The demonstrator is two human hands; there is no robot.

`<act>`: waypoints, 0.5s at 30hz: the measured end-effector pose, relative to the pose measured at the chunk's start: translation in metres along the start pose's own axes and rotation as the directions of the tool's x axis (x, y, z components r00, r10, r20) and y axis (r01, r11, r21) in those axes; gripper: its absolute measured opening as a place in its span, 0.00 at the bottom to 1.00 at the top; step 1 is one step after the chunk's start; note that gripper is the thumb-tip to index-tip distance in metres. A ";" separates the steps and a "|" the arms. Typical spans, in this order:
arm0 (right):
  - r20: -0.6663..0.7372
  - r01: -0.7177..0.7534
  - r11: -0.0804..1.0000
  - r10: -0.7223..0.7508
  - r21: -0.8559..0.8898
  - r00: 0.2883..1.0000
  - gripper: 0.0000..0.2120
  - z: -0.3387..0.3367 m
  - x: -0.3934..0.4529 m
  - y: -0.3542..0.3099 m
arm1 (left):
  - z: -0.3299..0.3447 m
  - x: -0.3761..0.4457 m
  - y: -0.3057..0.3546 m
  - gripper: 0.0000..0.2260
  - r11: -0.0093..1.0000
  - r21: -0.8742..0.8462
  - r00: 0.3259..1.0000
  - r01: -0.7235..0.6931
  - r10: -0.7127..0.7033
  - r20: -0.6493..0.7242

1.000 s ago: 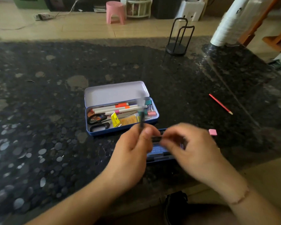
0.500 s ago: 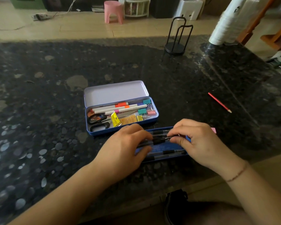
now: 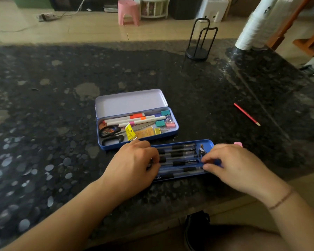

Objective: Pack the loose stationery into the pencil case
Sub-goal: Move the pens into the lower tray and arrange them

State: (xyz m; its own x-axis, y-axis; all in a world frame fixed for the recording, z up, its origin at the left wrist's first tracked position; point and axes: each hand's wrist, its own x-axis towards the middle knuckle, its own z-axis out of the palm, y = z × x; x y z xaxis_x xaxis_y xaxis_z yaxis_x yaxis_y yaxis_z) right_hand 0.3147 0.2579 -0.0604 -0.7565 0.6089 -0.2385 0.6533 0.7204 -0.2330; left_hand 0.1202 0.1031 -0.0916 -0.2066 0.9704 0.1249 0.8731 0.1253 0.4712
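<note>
Dark speckled stone forms the surface (image 3: 43, 124), with tiled floor and a pink stool (image 3: 128, 11) beyond its far edge. At the centre lies the open pencil case (image 3: 138, 140), already holding markers, scissors (image 3: 111, 134) and binder clips. Just in front of the pencil case sits a shallow blue tray (image 3: 207, 144) with several black pens (image 3: 178, 153) lying side by side. The left hand (image 3: 134, 165) rests curled over the tray's left end, its grip apparently pinching the pen ends, though what it holds I cannot tell for sure; the right hand (image 3: 230, 165) pinches the pen tips at the right end. Right of the pencil case lie a red pencil (image 3: 246, 114) and a pink eraser (image 3: 238, 144), both loose. The pens look light, stiff, smooth and prone to rolling, so taking them at both ends seems sensible.
</note>
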 end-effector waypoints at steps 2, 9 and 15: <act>0.065 -0.004 1.000 0.002 0.020 0.998 0.08 0.003 -0.001 0.002 | 0.001 -0.001 0.002 0.04 1.000 -0.007 1.000 -0.009 0.009 0.025; 0.034 0.006 0.999 -0.007 0.051 0.999 0.08 0.006 0.000 0.002 | 0.001 -0.001 0.006 0.05 1.000 -0.019 0.997 -0.015 0.017 0.073; -0.228 0.162 0.933 -0.090 0.320 0.969 0.14 -0.005 0.002 0.005 | -0.005 0.000 0.011 0.09 0.996 -0.081 0.999 -0.046 0.046 0.005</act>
State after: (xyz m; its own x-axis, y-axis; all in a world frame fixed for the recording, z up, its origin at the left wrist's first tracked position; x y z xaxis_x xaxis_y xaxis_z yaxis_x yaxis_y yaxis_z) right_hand 0.3166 0.2642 -0.0576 -0.7992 0.6011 0.0050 0.4964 0.6647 -0.5583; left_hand 0.1273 0.1033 -0.0824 -0.1639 0.9761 0.1426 0.8430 0.0635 0.5342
